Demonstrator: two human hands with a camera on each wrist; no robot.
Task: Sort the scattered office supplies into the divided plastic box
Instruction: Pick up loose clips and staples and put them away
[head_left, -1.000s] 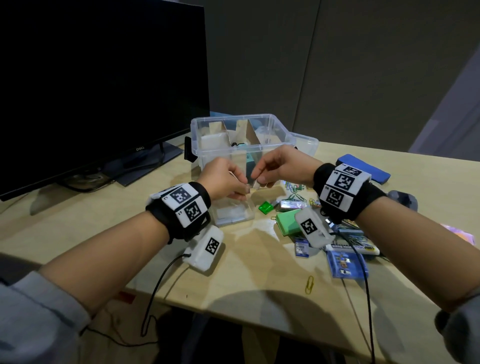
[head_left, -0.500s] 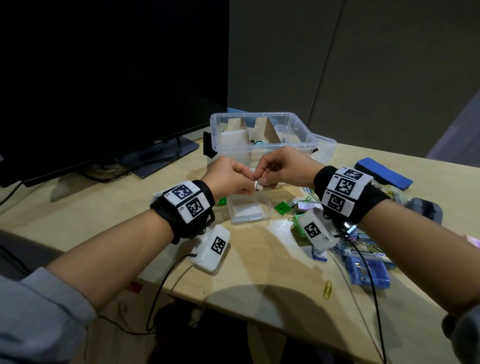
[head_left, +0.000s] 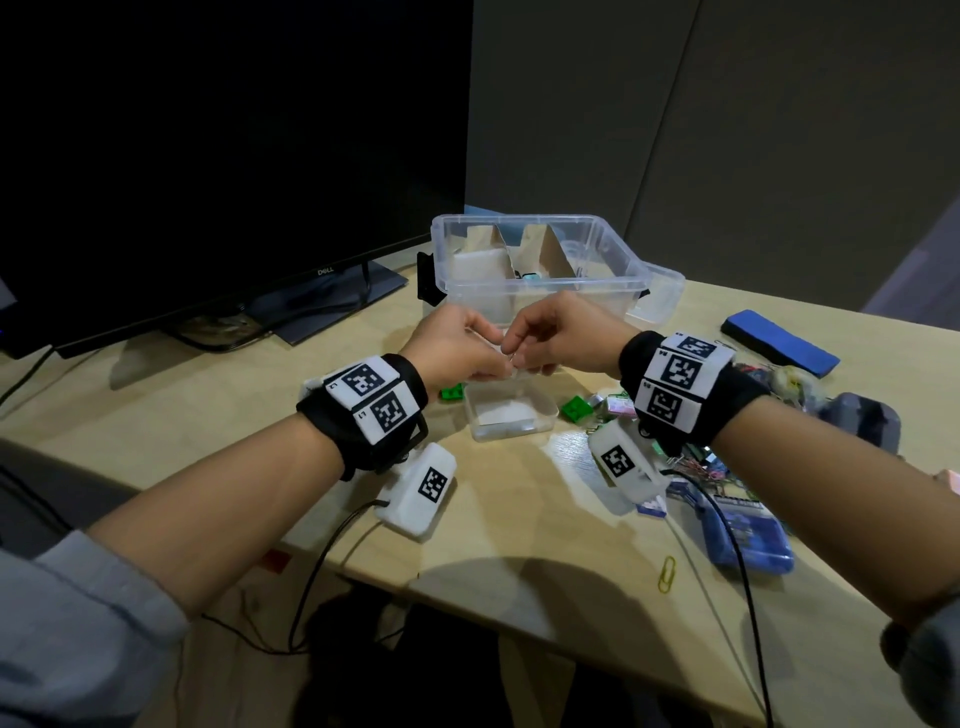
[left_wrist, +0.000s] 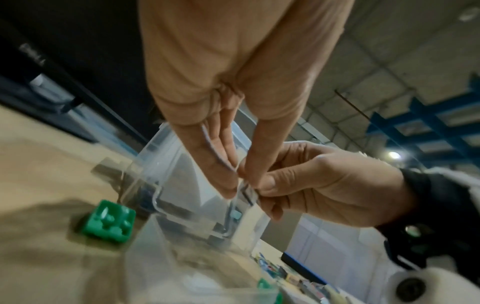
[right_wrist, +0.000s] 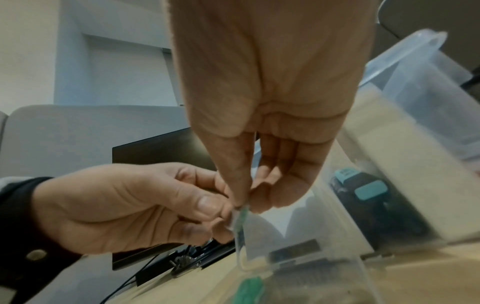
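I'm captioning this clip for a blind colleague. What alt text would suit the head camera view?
Both hands, left hand and right hand, meet above a small clear tray, pinching one tiny item too small to identify. Behind them stands the divided plastic box beside a dark monitor, and office supplies lie scattered on the wooden desk to the right.

Dell monitor on desk, grey partition behind.
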